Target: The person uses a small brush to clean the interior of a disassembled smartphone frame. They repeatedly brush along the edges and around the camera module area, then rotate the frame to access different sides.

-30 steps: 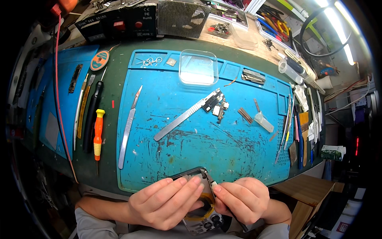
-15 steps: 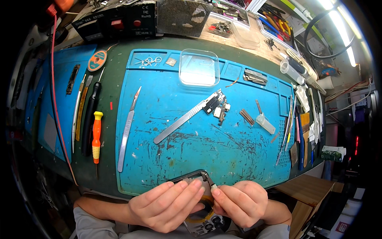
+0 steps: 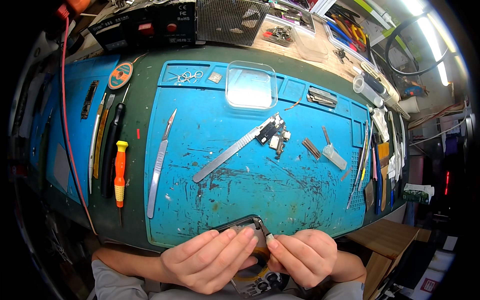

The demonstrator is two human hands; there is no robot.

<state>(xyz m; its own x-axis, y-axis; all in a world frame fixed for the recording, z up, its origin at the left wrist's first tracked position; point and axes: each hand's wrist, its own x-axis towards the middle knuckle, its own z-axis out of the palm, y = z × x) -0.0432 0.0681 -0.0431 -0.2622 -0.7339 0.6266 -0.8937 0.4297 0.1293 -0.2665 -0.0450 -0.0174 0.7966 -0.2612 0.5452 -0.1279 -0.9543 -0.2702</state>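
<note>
Near the mat's front edge, my left hand (image 3: 207,260) is closed around a phone housing (image 3: 243,287). The housing has a dark rim, round camera openings and a yellow ring, and my fingers cover much of its inside. My right hand (image 3: 306,256) pinches a small dark strip with a pale end (image 3: 269,236) between thumb and fingertips. That strip reaches to the housing's top corner; whether it is fixed there I cannot tell. Beyond my hands, a scalpel-like flat handle (image 3: 225,159) lies with its far end by small phone parts (image 3: 275,135).
On the blue mat (image 3: 200,210) lie a craft knife (image 3: 161,165), a clear plastic box (image 3: 251,86), a small clear case (image 3: 334,157) and metal strips (image 3: 311,148). Screwdrivers, including an orange one (image 3: 120,172), line the left side. Tweezers and brushes (image 3: 378,160) lie right.
Both hands keep their grips on the housing and the strip, almost in place. The view has shifted very slightly; nothing on the mat has moved.
</note>
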